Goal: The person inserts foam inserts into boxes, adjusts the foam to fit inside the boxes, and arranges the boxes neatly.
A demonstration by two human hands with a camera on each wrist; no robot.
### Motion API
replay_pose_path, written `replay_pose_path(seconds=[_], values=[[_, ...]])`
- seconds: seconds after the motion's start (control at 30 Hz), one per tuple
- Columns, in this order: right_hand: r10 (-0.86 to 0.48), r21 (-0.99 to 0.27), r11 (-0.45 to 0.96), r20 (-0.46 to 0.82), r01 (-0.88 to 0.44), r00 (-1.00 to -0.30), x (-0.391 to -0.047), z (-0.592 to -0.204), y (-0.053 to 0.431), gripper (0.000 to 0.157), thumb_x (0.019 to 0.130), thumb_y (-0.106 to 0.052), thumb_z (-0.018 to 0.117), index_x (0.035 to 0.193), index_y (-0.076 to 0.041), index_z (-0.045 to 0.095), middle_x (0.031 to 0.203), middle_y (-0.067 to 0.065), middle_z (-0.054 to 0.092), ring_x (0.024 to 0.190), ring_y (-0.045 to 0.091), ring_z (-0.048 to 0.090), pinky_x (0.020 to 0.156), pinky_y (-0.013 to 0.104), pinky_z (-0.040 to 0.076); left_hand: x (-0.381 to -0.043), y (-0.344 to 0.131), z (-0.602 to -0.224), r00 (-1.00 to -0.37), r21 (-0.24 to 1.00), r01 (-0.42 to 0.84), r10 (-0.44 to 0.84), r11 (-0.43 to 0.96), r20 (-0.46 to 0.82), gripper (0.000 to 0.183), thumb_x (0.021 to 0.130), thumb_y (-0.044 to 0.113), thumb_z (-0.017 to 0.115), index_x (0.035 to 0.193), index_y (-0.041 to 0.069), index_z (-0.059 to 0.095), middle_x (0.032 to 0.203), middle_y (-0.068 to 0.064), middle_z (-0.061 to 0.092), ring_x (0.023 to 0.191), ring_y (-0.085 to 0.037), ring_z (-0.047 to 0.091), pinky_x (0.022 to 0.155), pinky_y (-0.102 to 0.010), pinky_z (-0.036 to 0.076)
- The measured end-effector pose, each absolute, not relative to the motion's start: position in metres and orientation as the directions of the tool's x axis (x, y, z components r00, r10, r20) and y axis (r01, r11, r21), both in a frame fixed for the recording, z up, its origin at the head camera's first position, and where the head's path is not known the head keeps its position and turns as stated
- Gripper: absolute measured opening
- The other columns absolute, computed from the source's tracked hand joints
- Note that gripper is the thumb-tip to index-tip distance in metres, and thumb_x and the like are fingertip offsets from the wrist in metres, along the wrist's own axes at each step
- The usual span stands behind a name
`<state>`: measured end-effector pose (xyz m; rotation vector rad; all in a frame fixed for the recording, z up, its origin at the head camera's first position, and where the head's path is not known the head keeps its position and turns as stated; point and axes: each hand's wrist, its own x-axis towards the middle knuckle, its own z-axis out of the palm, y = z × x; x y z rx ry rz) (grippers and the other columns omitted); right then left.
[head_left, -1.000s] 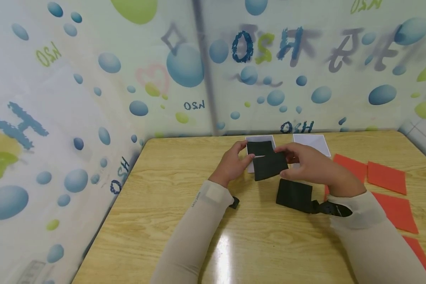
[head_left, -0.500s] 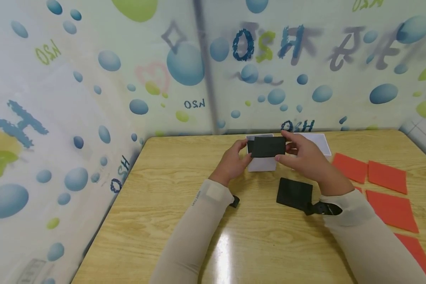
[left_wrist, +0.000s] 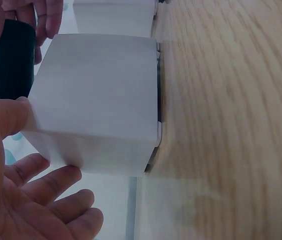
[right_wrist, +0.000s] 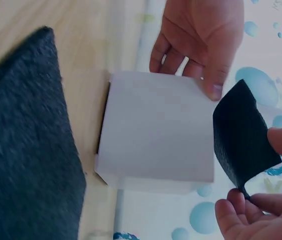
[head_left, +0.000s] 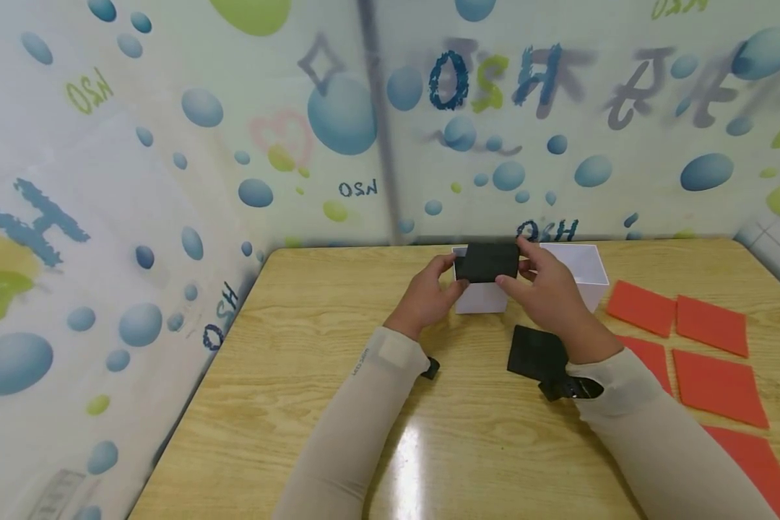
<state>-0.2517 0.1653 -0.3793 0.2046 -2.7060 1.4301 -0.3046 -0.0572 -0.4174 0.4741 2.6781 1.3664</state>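
Note:
At the table's back, my left hand point(head_left: 422, 296) holds the near left corner of a small white box point(head_left: 481, 298), its thumb at the rim and fingertips against the side. Over the open top, my right hand point(head_left: 549, 292) pinches a black felt-like sheet point(right_wrist: 240, 132) by its right edge. In the right wrist view the sheet is bent and slants at the rim. Left of it, in the head view, a strip of another black sheet point(head_left: 461, 270) shows at the box mouth. The inside of the box is mostly hidden.
A second white box point(head_left: 588, 261), open at the top, stands to the right, partly behind my right hand. Another black sheet point(head_left: 531, 350) lies on the table under my right wrist. Several red sheets point(head_left: 711, 325) lie along the right side. A patterned curtain point(head_left: 429, 173) hangs behind the table.
My right hand has raised the black sheet away from me and to the left, from in front of the box to over its opening. The left hand stays on the box.

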Motion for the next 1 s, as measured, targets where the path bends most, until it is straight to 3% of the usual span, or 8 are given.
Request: replay_pose_path(seconds=[0.5,1.0], values=[[-0.085,-0.826,0.546,0.110,-0.138,-0.990,-0.257,-0.388,0.159,0.076,0.107,-0.022,0.061,0.168,-0.004,0.020,0.172,0.022,0.027,0.150,0.045,0.041,0.120,0.060,0.037,-0.304,-0.057,-0.416,-0.945,0.794,0.232,0.324,0.561,0.047,0.064,0.107,0.034,0.064,0.164,0.019,0.038,0.167,-0.006,0.043,0.156,-0.023,0.038,0.126,-0.046,0.034],[-0.108,-0.797,0.579,0.130,-0.169,-0.986,-0.266,-0.399,0.157,0.067,0.110,-0.015,0.054,0.166,0.001,0.022,0.170,0.025,0.028,0.154,0.043,0.035,0.122,0.059,0.034,-0.303,-0.058,-0.415,-0.946,0.787,0.226,0.323,0.574,0.036,0.065,0.107,0.035,0.063,0.164,0.019,0.037,0.167,-0.006,0.042,0.156,-0.023,0.038,0.126,-0.045,0.034]])
